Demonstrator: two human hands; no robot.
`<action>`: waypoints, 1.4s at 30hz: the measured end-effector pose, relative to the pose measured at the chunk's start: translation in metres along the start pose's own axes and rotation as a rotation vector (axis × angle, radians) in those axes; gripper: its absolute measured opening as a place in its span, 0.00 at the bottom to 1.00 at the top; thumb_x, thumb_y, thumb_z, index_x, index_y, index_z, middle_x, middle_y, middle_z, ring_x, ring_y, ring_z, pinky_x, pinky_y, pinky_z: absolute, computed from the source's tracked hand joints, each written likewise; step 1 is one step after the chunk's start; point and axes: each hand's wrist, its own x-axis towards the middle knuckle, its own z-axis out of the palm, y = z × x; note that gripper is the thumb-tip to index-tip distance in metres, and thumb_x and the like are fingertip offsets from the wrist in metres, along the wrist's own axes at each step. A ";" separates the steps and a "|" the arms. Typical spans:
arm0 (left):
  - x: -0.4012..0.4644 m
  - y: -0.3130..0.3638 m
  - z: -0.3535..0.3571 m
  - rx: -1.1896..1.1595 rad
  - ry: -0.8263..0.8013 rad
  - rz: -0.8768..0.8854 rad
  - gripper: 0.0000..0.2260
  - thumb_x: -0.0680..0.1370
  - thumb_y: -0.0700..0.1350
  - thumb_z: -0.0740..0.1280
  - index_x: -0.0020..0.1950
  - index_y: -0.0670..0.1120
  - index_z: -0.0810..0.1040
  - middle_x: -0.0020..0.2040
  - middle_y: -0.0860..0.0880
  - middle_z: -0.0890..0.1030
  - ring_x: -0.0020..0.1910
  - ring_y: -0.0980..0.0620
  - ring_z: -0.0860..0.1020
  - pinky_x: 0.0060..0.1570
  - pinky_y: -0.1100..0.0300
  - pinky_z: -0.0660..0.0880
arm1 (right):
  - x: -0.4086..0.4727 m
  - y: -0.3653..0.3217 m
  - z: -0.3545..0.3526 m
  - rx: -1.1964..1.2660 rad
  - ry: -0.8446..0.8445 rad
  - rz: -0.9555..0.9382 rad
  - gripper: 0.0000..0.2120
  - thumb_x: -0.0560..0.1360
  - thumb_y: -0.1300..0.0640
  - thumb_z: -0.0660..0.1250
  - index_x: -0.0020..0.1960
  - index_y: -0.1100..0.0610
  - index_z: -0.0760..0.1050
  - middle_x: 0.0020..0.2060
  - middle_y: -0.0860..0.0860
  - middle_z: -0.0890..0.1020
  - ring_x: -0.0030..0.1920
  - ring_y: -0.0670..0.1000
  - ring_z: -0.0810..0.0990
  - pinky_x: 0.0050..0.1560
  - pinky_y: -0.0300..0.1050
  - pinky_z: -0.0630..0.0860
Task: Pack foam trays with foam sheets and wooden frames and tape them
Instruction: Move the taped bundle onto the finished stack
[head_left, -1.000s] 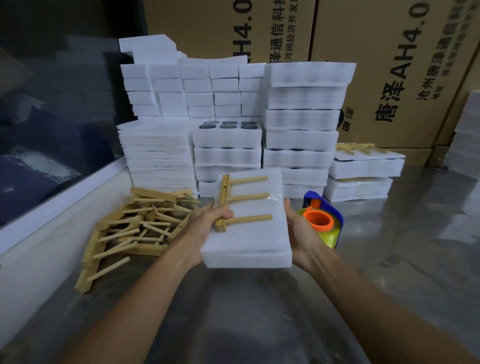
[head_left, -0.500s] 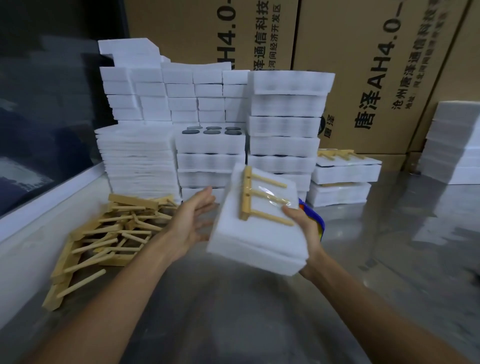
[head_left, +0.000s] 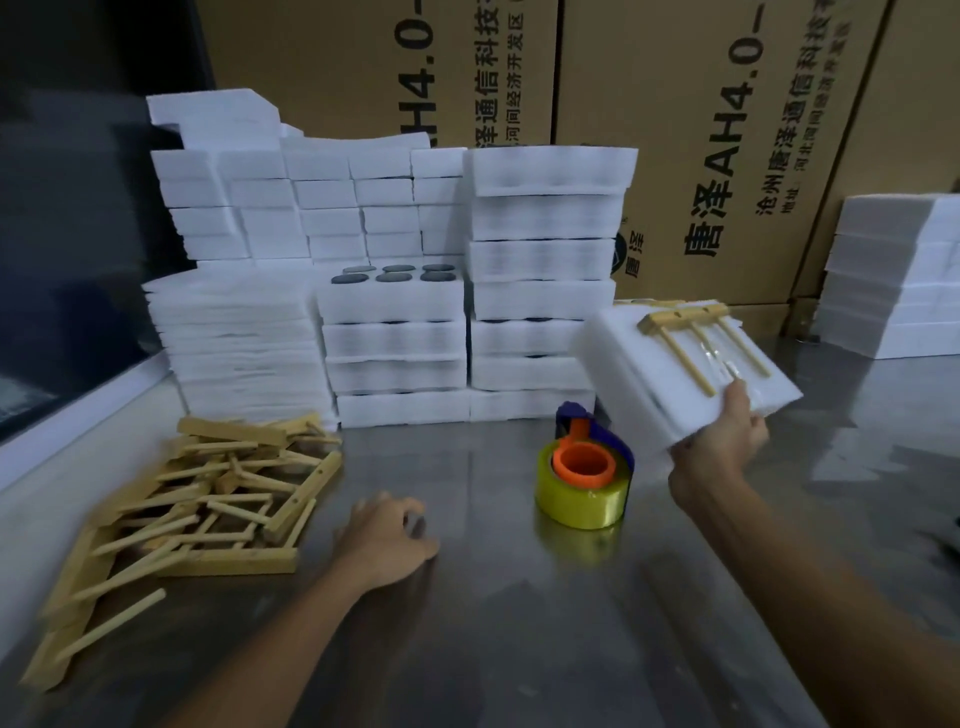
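Right hand (head_left: 719, 441) now carries the taped foam pack (head_left: 670, 374) rightward past the tape dispenser (head_left: 584, 475), apparently finished; left hand (head_left: 387, 540), released, rests loosely curled and empty on the worktop (head_left: 493, 623)

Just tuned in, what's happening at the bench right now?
A person is packing foam trays. The right hand grips a taped foam pack with a wooden frame on top, held tilted above the table, right of the tape dispenser. The left hand rests loosely on the steel table beside the pile of wooden frames, holding nothing.
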 end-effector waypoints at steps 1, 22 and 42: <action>0.003 0.001 0.001 0.029 -0.010 0.006 0.18 0.72 0.58 0.70 0.60 0.56 0.78 0.54 0.52 0.70 0.63 0.46 0.69 0.65 0.49 0.69 | 0.007 -0.004 0.005 -0.004 0.035 -0.006 0.34 0.78 0.44 0.68 0.78 0.48 0.57 0.61 0.53 0.78 0.52 0.53 0.84 0.53 0.59 0.83; 0.080 0.032 0.013 0.015 -0.101 -0.045 0.26 0.63 0.71 0.72 0.56 0.67 0.68 0.60 0.51 0.71 0.65 0.48 0.69 0.66 0.45 0.64 | 0.126 -0.040 0.106 -0.235 0.081 -0.067 0.45 0.71 0.46 0.75 0.78 0.42 0.49 0.67 0.54 0.71 0.54 0.54 0.75 0.53 0.55 0.82; 0.087 0.031 0.013 -0.052 -0.077 -0.050 0.28 0.57 0.68 0.76 0.52 0.66 0.71 0.67 0.48 0.73 0.66 0.48 0.71 0.67 0.46 0.63 | 0.166 -0.039 0.136 -0.508 0.011 0.061 0.47 0.73 0.43 0.73 0.79 0.54 0.47 0.75 0.58 0.57 0.70 0.60 0.64 0.57 0.53 0.81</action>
